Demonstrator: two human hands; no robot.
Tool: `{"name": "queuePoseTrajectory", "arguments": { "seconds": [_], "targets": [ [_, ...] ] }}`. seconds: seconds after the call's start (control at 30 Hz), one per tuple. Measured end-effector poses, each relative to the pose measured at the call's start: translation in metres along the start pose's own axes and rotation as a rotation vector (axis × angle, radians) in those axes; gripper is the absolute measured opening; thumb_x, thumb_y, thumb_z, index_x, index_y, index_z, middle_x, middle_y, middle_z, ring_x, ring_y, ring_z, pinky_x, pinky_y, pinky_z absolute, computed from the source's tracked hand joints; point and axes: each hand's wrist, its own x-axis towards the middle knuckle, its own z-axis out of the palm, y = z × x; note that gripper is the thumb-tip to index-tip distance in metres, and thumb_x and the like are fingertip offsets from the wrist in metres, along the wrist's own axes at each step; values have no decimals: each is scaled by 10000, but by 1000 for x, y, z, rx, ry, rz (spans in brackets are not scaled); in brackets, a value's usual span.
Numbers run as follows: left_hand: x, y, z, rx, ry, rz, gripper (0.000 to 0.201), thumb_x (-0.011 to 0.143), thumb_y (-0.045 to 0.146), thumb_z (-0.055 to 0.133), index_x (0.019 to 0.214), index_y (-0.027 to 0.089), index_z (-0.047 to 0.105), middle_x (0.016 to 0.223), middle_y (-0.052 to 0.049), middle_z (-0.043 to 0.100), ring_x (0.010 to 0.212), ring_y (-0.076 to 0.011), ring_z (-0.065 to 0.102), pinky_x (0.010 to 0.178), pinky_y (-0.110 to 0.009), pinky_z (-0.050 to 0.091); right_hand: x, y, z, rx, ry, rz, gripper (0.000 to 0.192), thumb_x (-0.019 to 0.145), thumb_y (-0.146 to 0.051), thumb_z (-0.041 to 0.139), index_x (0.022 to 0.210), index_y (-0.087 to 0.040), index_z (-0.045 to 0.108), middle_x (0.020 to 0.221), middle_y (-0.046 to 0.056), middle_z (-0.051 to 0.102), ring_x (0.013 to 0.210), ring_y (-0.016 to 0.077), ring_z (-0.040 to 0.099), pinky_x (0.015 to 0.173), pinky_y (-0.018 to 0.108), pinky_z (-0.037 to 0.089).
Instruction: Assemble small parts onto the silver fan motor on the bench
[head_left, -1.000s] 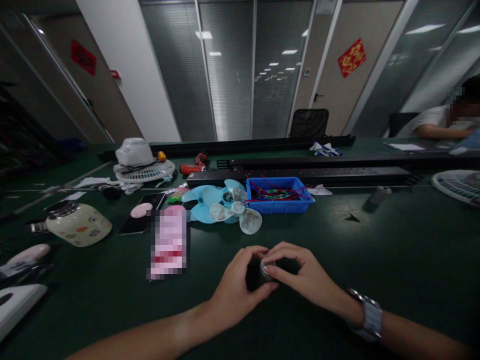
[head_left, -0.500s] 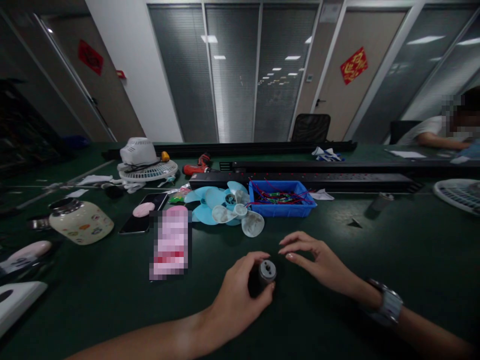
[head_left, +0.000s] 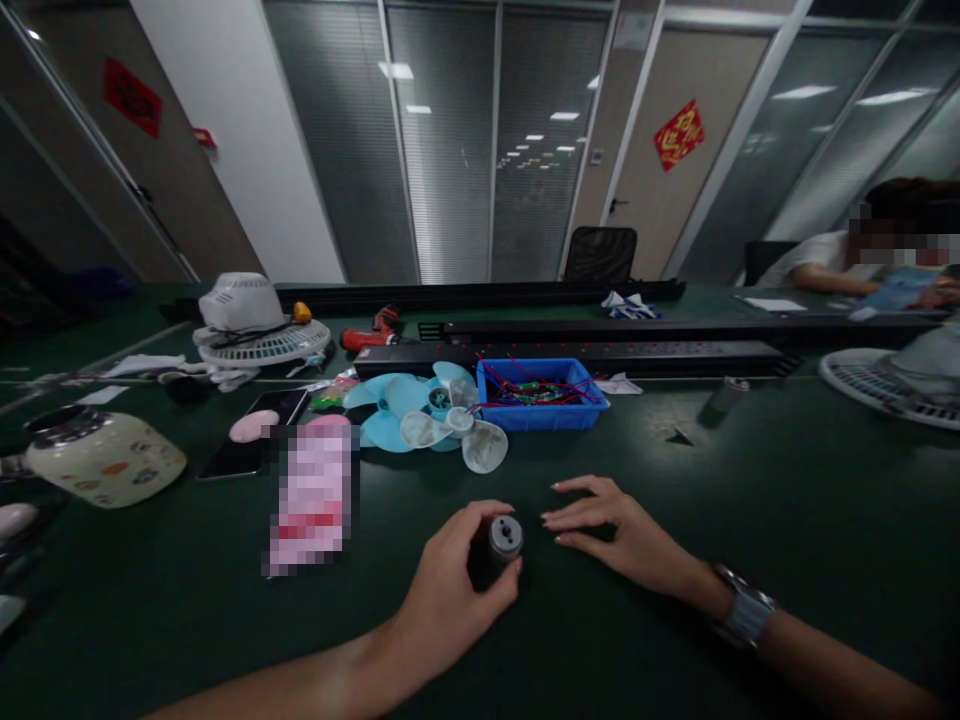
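The left hand's fingers (head_left: 480, 525) were curled and clamped round a small dark motor (head_left: 496, 548), its metal end face turned toward the right hand (head_left: 616, 533). That hand lay just beside it on the green worktop (head_left: 787, 500), fingers apart, flat and holding nothing. The motor sat low, at or just above the worktop in front of the person.

With only one hand gripping a short round body, it could probably roll or slip out if the grip eased. A loose part would be hard to find against the dark surface. Beyond lay fan blades (head_left: 427, 415) and a blue tray (head_left: 541, 412) of wires, well apart.

A second earlier both hands had closed over the motor; half a second earlier the right hand had already lifted off, and it then settled nearer the worktop.
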Motion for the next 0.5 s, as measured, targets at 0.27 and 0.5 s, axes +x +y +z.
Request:
{"name": "queuePoseTrajectory", "arguments": {
  "seconds": [0.27, 0.5],
  "targets": [
    [0, 0, -2, -12, 4, 28, 366, 776, 118, 655, 1124, 214, 592, 1066, -48, 687, 965, -231, 664, 861, -369, 528, 8, -27, 0, 225, 210, 54, 113, 857, -285, 736, 964, -266, 765, 949, 30, 756, 893, 212, 699, 813, 364, 551],
    [-1, -5, 1, -62, 19, 55, 346, 776, 113, 661, 1107, 203, 610, 1050, -59, 704, 929, -228, 674, 830, -354, 544, 28, -69, 14, 299, 194, -49, 133, 829, -183, 751, 948, -243, 748, 909, 15, 756, 878, 195, 692, 812, 346, 548]
  ]
}}
